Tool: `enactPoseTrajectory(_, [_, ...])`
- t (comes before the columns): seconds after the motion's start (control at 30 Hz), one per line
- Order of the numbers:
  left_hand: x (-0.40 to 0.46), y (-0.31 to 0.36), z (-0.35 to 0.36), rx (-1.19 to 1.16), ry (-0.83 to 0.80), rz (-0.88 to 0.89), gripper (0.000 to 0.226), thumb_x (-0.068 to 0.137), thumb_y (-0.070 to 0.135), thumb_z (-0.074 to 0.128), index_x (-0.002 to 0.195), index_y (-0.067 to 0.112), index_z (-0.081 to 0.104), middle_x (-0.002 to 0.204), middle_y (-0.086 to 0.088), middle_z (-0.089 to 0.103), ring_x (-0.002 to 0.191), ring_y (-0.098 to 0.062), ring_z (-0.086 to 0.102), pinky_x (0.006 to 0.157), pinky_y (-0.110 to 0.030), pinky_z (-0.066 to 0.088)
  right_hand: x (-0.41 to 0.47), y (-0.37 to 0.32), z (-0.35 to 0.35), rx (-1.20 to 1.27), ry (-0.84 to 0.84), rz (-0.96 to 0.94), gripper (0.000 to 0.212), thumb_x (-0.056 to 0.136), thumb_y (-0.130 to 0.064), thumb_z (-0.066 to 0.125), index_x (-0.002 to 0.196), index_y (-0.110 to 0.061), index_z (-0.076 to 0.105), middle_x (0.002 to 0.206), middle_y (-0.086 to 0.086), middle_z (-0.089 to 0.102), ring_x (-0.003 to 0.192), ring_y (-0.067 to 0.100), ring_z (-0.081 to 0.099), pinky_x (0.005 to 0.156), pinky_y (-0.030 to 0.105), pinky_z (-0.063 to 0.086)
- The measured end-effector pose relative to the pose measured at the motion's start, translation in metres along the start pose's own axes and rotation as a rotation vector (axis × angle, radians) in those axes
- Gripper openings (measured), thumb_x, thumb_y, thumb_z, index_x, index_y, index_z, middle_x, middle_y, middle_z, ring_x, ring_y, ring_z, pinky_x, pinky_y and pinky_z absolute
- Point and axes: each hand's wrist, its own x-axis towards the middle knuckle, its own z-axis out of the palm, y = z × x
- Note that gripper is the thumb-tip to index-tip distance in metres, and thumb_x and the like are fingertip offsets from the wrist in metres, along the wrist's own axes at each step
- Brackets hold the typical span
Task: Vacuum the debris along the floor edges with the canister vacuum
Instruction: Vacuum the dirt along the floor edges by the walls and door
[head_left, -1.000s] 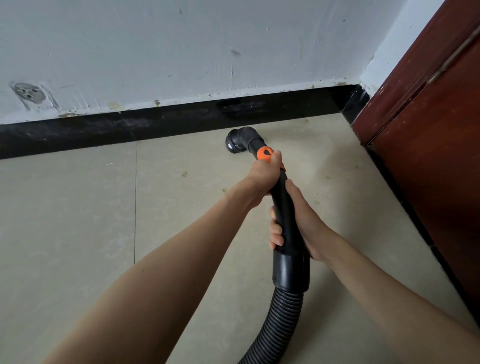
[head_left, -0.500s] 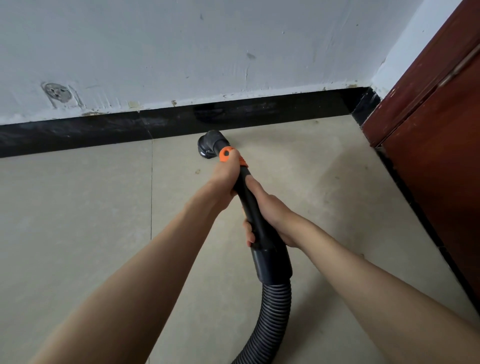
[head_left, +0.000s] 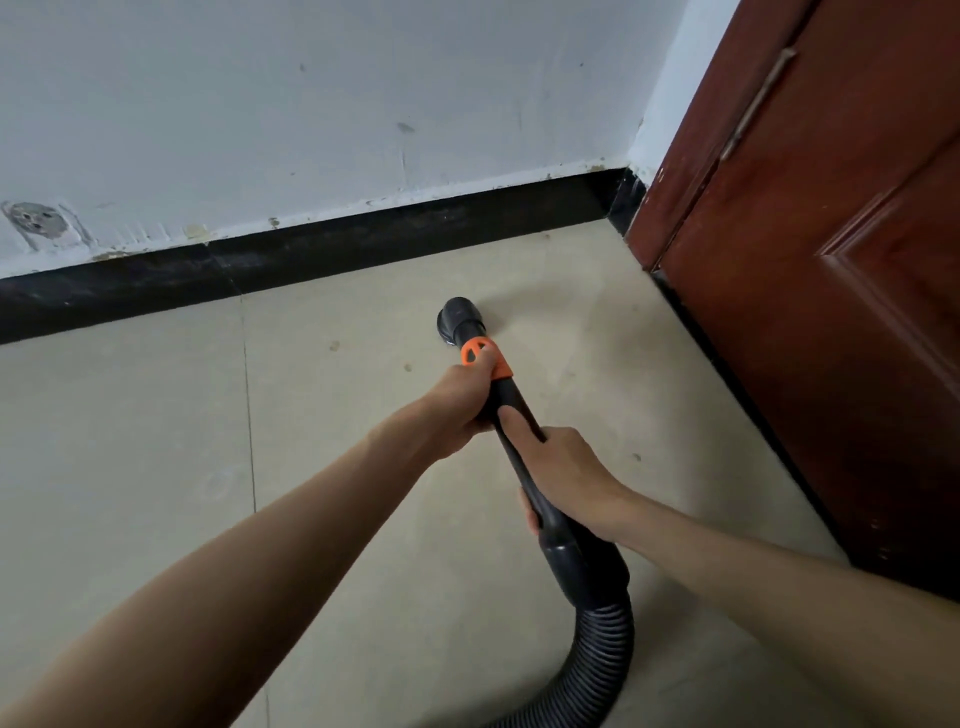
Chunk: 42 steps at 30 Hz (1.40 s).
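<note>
You had two hands on one vacuum wand (head_left: 511, 415), and there was one nozzle (head_left: 457, 318), one orange collar (head_left: 485, 358) and one ribbed hose (head_left: 597, 660) in view. Your left hand (head_left: 462, 400) made the forward grip: its fingers were curled fully round the black tube just behind the orange collar, with the thumb lying up against the collar itself. Your right hand (head_left: 566, 480) made the rear grip, wrapped from above round the tube nearer the wide cuff where the hose joins, its forefinger stretched along the top of the tube toward the left hand (the other fingertips peeked out beneath on the left side). Neither grip showed any slack; both were closed tight on the wand. The nozzle sat down on the beige tiled floor (head_left: 130, 441), pointing away from you, near the corner but still apart from the black skirting board (head_left: 311, 254) that ran along the foot of the white wall (head_left: 311, 104). A red-brown door (head_left: 831, 260) stood to the right of it. I could count three small specks of debris on the tiles: one (head_left: 334, 345) to the left of the nozzle, one (head_left: 408, 368) closer to your left hand, and one (head_left: 636, 457) to the right of your right hand. The hose curved off the bottom edge of the view.
</note>
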Motion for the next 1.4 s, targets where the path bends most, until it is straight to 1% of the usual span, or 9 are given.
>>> enactPoseTrajectory(0.07, [-0.003,-0.007,0.02,0.034,-0.045,-0.001,0.034,0.101,0.036,0.038,0.089,0.006,0.046,0.084,-0.009,0.052,0.073,-0.018,0.055,0.068,-0.029,0.048,-0.009,0.013,-0.013,-0.026,0.045,0.014,0.056,0.097,-0.055,0.04,0.069,-0.007,0.048,0.043,0.008,0.054,0.034,0.022,0.052,0.045,0.025,0.043])
enactPoseTrajectory(0.2, [-0.007,-0.018,0.061,0.044,-0.096,-0.007,0.036,0.102,0.036,0.037,0.105,0.001,0.044,0.083,-0.008,0.052,0.07,-0.017,0.054,0.061,-0.026,0.048,-0.026,0.034,-0.04,0.0,0.117,0.053,0.054,0.097,-0.054,0.04,0.07,-0.008,0.048,0.043,0.008,0.054,0.033,0.021,0.051,0.044,0.023,0.042])
enactPoseTrajectory(0.37, [-0.018,-0.034,0.102,0.115,-0.152,-0.017,0.034,0.101,0.034,0.038,0.081,0.008,0.047,0.079,-0.006,0.052,0.069,-0.016,0.053,0.061,-0.025,0.045,-0.05,0.064,-0.064,0.027,0.156,0.121,0.056,0.098,-0.054,0.039,0.07,-0.007,0.05,0.044,0.006,0.055,0.036,0.021,0.053,0.045,0.024,0.043])
enactPoseTrajectory(0.53, [-0.024,-0.053,0.12,0.137,-0.186,-0.046,0.036,0.1,0.037,0.038,0.101,0.003,0.049,0.086,-0.009,0.058,0.074,-0.018,0.058,0.057,-0.023,0.046,-0.069,0.085,-0.073,0.094,0.197,0.144,0.054,0.098,-0.051,0.042,0.067,-0.007,0.049,0.041,0.003,0.053,0.038,0.021,0.053,0.042,0.02,0.041])
enactPoseTrajectory(0.67, [-0.029,-0.057,0.125,0.213,-0.216,-0.041,0.034,0.101,0.037,0.038,0.093,0.006,0.05,0.079,-0.006,0.054,0.066,-0.015,0.053,0.054,-0.021,0.043,-0.076,0.094,-0.074,0.152,0.178,0.155,0.057,0.097,-0.053,0.042,0.068,-0.005,0.051,0.045,0.006,0.055,0.042,0.024,0.055,0.047,0.026,0.045])
enactPoseTrajectory(0.77, [-0.029,-0.048,0.127,0.221,-0.213,0.023,0.035,0.101,0.037,0.039,0.093,0.004,0.051,0.076,-0.005,0.053,0.063,-0.014,0.052,0.049,-0.02,0.044,-0.074,0.089,-0.078,0.141,0.236,0.133,0.057,0.097,-0.054,0.043,0.068,-0.006,0.052,0.044,0.004,0.055,0.039,0.02,0.055,0.042,0.02,0.041])
enactPoseTrajectory(0.93, [-0.02,-0.03,0.123,0.153,-0.214,0.003,0.031,0.1,0.035,0.042,0.082,0.01,0.046,0.078,-0.006,0.054,0.066,-0.015,0.055,0.06,-0.025,0.046,-0.054,0.071,-0.084,0.164,0.181,0.113,0.058,0.095,-0.059,0.043,0.074,-0.005,0.052,0.046,0.008,0.056,0.038,0.023,0.054,0.045,0.025,0.044])
enactPoseTrajectory(1.13, [-0.01,-0.024,0.114,0.107,-0.187,-0.019,0.035,0.099,0.036,0.046,0.109,0.003,0.043,0.085,-0.009,0.054,0.071,-0.018,0.057,0.068,-0.029,0.05,-0.045,0.061,-0.08,0.161,0.151,0.122,0.056,0.095,-0.058,0.043,0.077,-0.006,0.05,0.05,0.009,0.058,0.039,0.025,0.054,0.049,0.029,0.047])
enactPoseTrajectory(1.4, [-0.022,-0.038,0.118,0.167,-0.219,-0.026,0.032,0.099,0.034,0.045,0.103,0.002,0.047,0.085,-0.009,0.054,0.071,-0.017,0.057,0.065,-0.027,0.049,-0.064,0.076,-0.078,0.177,0.141,0.139,0.06,0.096,-0.06,0.04,0.076,-0.004,0.052,0.049,0.008,0.057,0.037,0.022,0.054,0.044,0.025,0.046])
